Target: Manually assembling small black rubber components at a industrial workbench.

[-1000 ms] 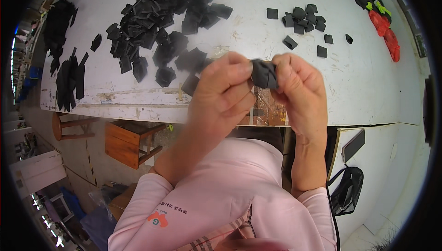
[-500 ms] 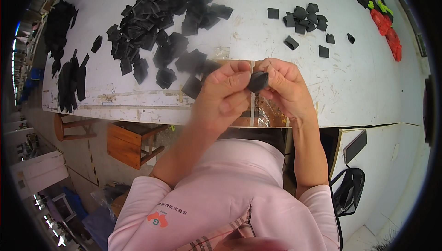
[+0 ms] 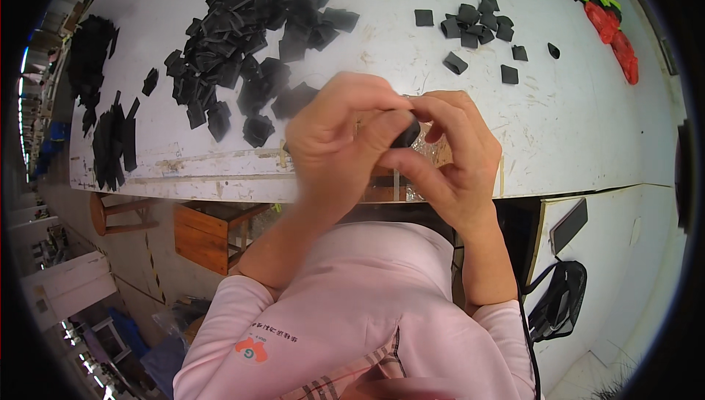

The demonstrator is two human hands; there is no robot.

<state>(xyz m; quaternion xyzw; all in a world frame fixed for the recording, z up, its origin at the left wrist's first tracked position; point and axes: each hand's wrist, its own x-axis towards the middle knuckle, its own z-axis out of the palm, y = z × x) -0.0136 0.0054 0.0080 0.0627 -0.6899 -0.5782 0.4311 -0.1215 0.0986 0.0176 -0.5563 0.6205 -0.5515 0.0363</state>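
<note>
Together, a small black folded fabric piece (image 3: 406, 134) is pinched between the curled fingers of the left hand (image 3: 339, 142) and the right hand (image 3: 449, 156), just above the near edge of the scuffed white worktable (image 3: 573, 128). Behind the hands, a large heap of black fabric pieces (image 3: 250, 40) is spread, and a smaller cluster of folded black squares (image 3: 476, 24) is seen farther right.

We see a white desk (image 3: 587, 128) carrying a large heap of black pieces (image 3: 250, 33) at its far left and a smaller cluster of folded black pieces (image 3: 477, 22) further right. Red and green items (image 3: 609, 15), possibly gloves, lie at the far right corner. Below the desk stand a wooden stool (image 3: 205, 235) and a black bag (image 3: 558, 301) on the floor.
</note>
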